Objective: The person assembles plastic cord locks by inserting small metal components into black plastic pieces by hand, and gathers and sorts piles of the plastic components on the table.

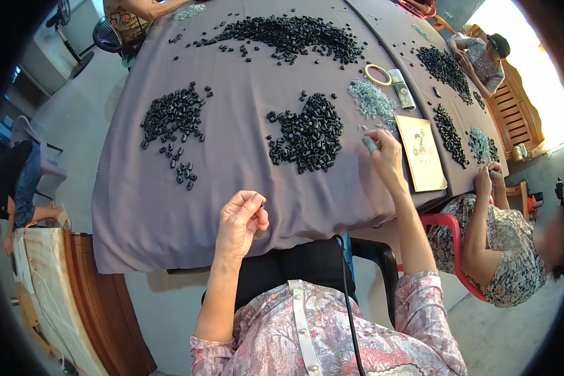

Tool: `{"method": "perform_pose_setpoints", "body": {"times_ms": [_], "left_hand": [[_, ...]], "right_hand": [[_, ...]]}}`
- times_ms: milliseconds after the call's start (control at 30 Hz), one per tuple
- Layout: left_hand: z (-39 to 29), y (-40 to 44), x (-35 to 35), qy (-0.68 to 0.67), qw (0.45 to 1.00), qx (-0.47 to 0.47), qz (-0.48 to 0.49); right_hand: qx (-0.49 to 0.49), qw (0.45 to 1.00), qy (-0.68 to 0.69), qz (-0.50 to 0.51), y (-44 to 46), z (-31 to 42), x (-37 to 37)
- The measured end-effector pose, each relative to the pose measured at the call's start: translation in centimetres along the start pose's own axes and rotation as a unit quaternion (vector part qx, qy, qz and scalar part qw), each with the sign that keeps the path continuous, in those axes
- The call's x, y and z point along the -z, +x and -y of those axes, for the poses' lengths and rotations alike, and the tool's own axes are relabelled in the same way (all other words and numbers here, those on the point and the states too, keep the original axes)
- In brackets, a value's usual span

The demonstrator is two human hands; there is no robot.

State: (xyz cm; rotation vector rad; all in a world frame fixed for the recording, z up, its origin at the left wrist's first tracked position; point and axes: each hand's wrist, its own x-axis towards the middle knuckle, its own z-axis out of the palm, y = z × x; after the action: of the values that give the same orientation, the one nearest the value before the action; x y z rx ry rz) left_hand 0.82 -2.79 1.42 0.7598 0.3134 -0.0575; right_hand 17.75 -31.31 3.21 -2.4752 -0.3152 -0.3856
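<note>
My left hand (241, 220) is raised over the near edge of the cloth, its thumb and fingertips pinched on a small black piece that shows only as a dark tip. Farther forward, my right hand (385, 156) has its fingers curled together, with a grey-green cover on one digit. What it holds, if anything, is hidden. Just beyond it lies a pile of small clear pieces (371, 99). A heap of short, hollow black plastic parts (307, 133) sits between and ahead of my hands. Another black heap (172, 116) spreads to the left, with loose parts trailing toward me.
On the cloth-covered table (232, 156), a beige booklet (421, 156) lies right of my right hand, near a yellow tape ring (378, 75) and a small packet (402, 89). A larger black heap (288, 34) is at the back. Other people sit around, one in a red chair (454, 244).
</note>
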Motion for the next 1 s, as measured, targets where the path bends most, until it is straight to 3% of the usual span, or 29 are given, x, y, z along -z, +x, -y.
{"method": "perform_pose_setpoints", "body": {"times_ms": [133,333,567,700,767,833,900,1000], "left_hand": [[0.1,0.0,0.5,0.014,1.000,0.011,0.020],[0.1,-0.1,0.4,0.027,0.999,0.012,0.017],[0.4,-0.1,0.6,0.035,0.999,0.011,0.018],[-1.0,-0.7,0.8,0.109,0.993,-0.043,-0.023],[-2.3,-1.6,1.6,0.200,0.974,-0.093,-0.058],[-3.6,-3.5,3.0,0.187,0.975,-0.096,-0.067],[-5.2,-6.5,4.6,0.183,0.977,-0.076,-0.085],[-7.1,-11.9,7.9,0.297,0.947,-0.005,-0.124]], "right_hand": [[0.006,0.993,-0.113,0.013,2.9,-1.5,-1.2],[0.000,0.987,-0.160,0.018,4.2,-1.6,-2.7],[0.114,0.969,-0.217,-0.005,3.2,-1.5,-3.3],[0.019,0.998,-0.057,-0.011,0.7,1.5,-3.7],[0.012,0.999,-0.033,0.005,-0.3,2.5,-3.8],[0.051,0.999,0.008,0.001,-1.1,2.6,-4.1],[0.071,0.997,0.024,-0.010,-1.6,2.3,-4.5],[0.063,0.998,0.030,0.001,-2.2,2.8,-4.5]]}}
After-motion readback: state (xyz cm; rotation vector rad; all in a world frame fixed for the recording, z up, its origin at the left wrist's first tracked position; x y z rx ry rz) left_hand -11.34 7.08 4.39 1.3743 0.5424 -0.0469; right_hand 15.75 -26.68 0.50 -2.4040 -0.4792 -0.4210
